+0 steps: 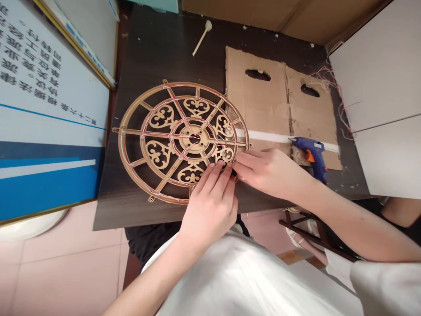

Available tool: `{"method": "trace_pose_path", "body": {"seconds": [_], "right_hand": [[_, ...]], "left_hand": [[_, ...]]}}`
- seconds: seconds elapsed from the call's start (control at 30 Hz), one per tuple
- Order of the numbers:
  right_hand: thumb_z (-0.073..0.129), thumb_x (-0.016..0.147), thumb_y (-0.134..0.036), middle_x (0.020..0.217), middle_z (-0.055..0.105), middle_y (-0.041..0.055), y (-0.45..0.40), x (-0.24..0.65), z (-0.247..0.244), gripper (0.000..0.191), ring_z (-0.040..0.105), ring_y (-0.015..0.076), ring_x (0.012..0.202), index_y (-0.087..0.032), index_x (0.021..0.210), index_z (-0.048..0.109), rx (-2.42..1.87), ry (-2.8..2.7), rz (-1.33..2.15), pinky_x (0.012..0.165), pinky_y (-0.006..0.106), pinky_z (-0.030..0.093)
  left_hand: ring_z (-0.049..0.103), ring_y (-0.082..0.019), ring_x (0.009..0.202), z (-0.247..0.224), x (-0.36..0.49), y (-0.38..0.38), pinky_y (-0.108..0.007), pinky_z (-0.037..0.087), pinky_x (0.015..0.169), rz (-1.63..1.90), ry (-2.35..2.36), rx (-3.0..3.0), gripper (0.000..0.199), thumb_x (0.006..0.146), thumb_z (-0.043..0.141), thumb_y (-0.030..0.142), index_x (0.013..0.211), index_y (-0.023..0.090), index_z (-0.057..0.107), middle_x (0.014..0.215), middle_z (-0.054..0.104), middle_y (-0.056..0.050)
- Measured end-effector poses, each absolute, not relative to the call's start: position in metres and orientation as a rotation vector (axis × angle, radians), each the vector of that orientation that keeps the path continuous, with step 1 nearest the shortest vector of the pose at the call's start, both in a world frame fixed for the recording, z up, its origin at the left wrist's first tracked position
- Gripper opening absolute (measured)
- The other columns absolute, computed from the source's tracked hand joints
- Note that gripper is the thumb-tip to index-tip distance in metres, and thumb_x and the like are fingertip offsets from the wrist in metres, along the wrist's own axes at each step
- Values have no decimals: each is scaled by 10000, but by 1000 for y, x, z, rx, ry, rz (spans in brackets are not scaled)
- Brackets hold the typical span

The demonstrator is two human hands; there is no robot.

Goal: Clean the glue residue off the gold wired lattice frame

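Note:
A round gold openwork frame (194,139) lies flat on the dark table (141,210), with thin red and white wires running along its rings and spokes. My left hand (213,197) rests at the frame's near right part, its fingers close together and bent over the rim. Beside it, my right hand (263,171) has its fingers pressed together at the frame's right edge, touching the rim near the left fingertips. What the fingertips of either hand pinch is too small and partly hidden.
A blue glue gun (312,153) lies on a flat cardboard sheet (256,103) to the right. Pink and white wires (342,105) hang at the far right. A small white-tipped stick (202,37) lies behind the frame. Blue and white panels (49,131) stand at the left.

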State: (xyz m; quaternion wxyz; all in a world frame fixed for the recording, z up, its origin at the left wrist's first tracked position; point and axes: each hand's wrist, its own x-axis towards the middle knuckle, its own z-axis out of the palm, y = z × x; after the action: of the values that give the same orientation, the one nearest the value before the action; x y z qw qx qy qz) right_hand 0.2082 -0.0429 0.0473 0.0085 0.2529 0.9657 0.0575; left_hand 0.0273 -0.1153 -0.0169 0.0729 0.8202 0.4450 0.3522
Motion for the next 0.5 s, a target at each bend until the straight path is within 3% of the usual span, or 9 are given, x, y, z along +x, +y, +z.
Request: {"method": "trace_pose_path", "body": {"seconds": [0.5], "right_hand": [[520,1002,-111,813,652,44,-43,218,40,205,541,163,636,-156,862,663,973,3094,156,561,316,394]], "left_hand": [[673,-330,1293,-19,27,-116,-500,537,1190,1052,1315,2461,291,900,607,69,1158,24,734,1324,738,-176]]}}
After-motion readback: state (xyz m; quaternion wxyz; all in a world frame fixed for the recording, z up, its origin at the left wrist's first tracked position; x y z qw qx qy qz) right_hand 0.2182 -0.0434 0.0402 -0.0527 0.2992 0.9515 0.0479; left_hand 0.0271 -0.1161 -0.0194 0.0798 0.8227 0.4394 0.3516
